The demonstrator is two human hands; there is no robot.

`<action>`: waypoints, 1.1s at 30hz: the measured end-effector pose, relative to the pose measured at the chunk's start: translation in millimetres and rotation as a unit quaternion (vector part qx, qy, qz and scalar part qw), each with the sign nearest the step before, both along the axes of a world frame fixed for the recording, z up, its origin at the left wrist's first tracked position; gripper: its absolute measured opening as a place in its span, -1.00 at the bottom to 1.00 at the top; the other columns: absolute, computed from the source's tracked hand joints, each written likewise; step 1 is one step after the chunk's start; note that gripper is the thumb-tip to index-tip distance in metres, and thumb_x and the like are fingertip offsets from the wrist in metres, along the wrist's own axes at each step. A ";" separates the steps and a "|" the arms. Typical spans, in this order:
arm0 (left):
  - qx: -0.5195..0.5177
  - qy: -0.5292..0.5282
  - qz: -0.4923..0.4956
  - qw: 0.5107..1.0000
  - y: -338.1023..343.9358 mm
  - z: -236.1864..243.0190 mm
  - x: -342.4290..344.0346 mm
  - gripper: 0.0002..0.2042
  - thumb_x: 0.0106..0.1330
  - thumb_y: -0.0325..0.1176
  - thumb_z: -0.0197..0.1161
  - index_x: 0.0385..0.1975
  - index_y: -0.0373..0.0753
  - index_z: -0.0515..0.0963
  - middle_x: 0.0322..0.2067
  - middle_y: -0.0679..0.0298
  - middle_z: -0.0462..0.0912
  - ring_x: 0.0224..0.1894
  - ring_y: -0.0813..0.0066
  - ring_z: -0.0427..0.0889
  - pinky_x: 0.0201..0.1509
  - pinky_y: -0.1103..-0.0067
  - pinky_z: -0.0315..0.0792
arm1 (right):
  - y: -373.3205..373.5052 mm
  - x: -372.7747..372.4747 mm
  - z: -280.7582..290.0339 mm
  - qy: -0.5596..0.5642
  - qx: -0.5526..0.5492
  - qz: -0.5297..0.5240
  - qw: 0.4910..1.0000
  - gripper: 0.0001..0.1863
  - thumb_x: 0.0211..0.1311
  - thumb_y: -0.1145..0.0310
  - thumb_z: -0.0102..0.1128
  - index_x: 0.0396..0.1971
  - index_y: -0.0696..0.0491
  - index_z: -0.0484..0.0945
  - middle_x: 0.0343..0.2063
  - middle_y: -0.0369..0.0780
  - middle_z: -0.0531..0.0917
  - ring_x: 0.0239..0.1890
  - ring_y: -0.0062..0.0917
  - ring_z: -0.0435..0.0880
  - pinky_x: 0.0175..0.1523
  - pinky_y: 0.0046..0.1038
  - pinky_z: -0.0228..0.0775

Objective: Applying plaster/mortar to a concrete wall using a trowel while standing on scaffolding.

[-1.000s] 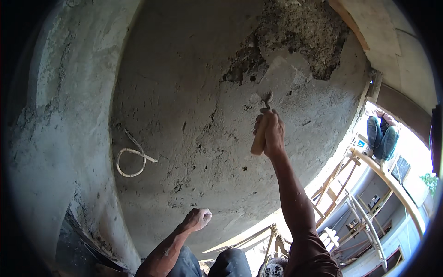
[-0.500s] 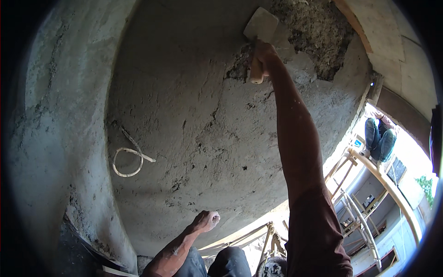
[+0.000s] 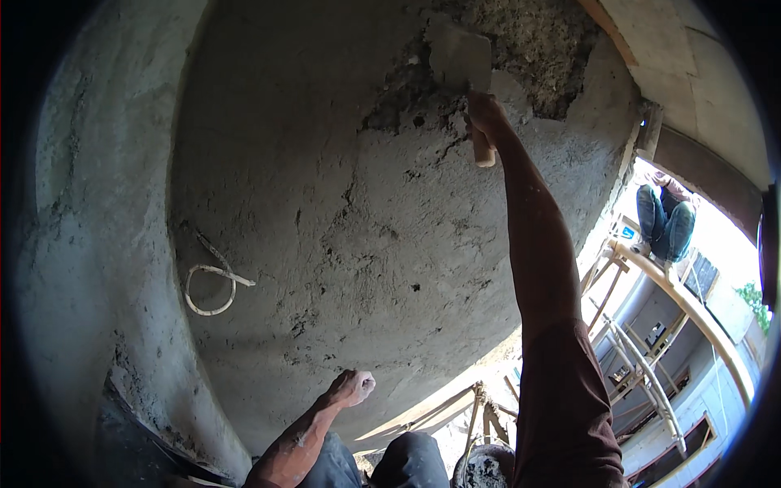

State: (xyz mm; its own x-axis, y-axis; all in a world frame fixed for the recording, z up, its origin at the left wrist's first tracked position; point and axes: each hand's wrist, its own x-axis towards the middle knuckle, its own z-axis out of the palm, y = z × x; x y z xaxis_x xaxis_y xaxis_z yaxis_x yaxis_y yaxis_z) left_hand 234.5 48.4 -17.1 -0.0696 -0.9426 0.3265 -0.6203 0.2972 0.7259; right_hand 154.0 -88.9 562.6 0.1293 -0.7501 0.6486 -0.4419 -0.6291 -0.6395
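Note:
My right hand (image 3: 486, 115) reaches far up the wall, its fingers wrapped round the wooden handle of a plastering trowel (image 3: 460, 58). The trowel's broad blade lies against the wall or close to it, beside a rough patch of bare mortar (image 3: 541, 41). Grey plaster (image 3: 342, 220) coats most of the wall, pitted and cracked around the middle. Low in front of me, my left hand (image 3: 355, 388) is curled into a fist. What it holds, if anything, is hidden.
A looped pale cable (image 3: 213, 289) sticks out of the wall at left, beside a concrete column (image 3: 122, 203). Below stands a bucket of mortar (image 3: 486, 470). At right a person (image 3: 665, 220) sits above a curved pole (image 3: 691, 317), with wooden scaffolding (image 3: 643, 382) underneath.
The trowel has moved slightly right and down and its blade has turned. The dark rough area left of it now looks wider. My left hand stays curled, and the whole view has shifted a little.

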 end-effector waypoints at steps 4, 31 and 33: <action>-0.008 0.021 0.005 1.000 6.6 6.3 7.5 -0.83 0.21 -0.31 0.15 -0.55 -0.25 0.51 -0.70 0.21 0.54 -0.66 0.45 0.57 -0.54 0.47 0.39 | -2.9 -9.0 -12.8 -0.035 0.010 0.003 0.999 -0.61 0.37 0.09 -0.15 -0.27 0.15 0.45 -0.61 -0.18 0.51 -0.60 -0.42 0.56 -0.50 -0.29 0.47; -0.032 -0.034 -0.026 0.999 35.1 44.6 -26.1 -0.87 0.24 -0.33 0.16 -0.40 -0.27 0.54 -0.63 0.17 0.54 -0.62 0.44 0.56 -0.45 0.46 0.42 | 17.7 -98.1 -114.7 0.161 0.057 0.079 0.982 -0.60 0.42 0.08 -0.17 -0.34 0.14 0.44 -0.65 -0.26 0.49 -0.67 -0.55 0.51 -0.59 -0.38 0.39; 0.007 -0.016 -0.023 1.000 39.1 50.1 -28.6 -0.87 0.25 -0.34 0.15 -0.41 -0.27 0.52 -0.64 0.19 0.52 -0.61 0.46 0.56 -0.45 0.47 0.42 | 10.8 -103.8 -95.4 0.122 0.044 0.076 0.989 -0.61 0.42 0.08 -0.17 -0.34 0.13 0.44 -0.64 -0.27 0.49 -0.65 -0.55 0.51 -0.57 -0.37 0.40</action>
State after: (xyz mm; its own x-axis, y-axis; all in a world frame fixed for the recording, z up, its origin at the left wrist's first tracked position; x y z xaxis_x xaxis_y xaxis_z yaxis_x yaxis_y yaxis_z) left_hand 205.9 87.5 33.0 -0.1236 -0.9424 0.3107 -0.6290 0.3166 0.7101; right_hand 50.2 -78.1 467.2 0.3897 -0.7622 0.5169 -0.4945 -0.6466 -0.5808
